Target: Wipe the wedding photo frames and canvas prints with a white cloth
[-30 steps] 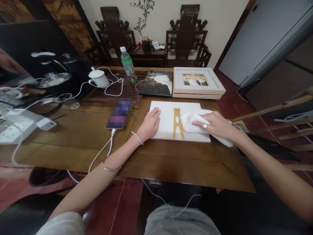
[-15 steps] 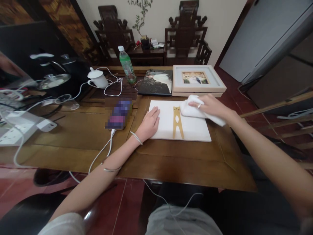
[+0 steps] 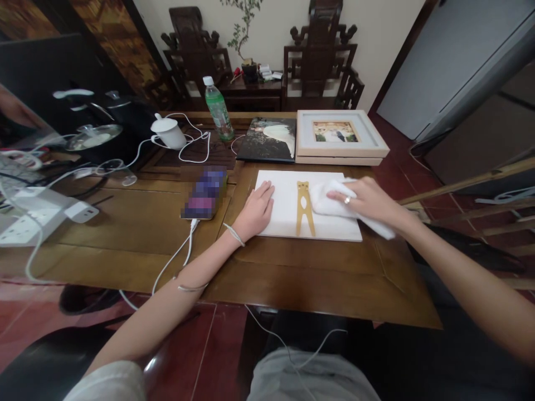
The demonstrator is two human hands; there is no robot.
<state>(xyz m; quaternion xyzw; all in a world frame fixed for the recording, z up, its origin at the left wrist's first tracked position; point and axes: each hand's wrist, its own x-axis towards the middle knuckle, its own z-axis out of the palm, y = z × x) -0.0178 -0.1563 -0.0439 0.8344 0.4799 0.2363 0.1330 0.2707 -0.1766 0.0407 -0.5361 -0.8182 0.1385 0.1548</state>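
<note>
A white rectangular board [image 3: 284, 217] lies flat on the wooden table, with a tan, long-legged cat-like figure [image 3: 304, 209] near its middle. My left hand [image 3: 257, 209] rests flat on the board's left side, fingers stretched out. In my right hand [image 3: 368, 200] is a bunched white cloth [image 3: 330, 197], pressed on the board just right of the figure. A loose end of the cloth hangs past the board's right edge. The cloth hides part of the board's right side.
Behind the board are a framed picture [image 3: 340, 133] and a dark photo panel [image 3: 270, 139]. To the left lie a charging phone [image 3: 204, 195], a green bottle [image 3: 219, 111], a lidded white cup [image 3: 168, 132], a power strip [image 3: 33, 214] and loose cables.
My right hand has slid the cloth a little toward me and to the right across the board. My left hand keeps its place on the board.
</note>
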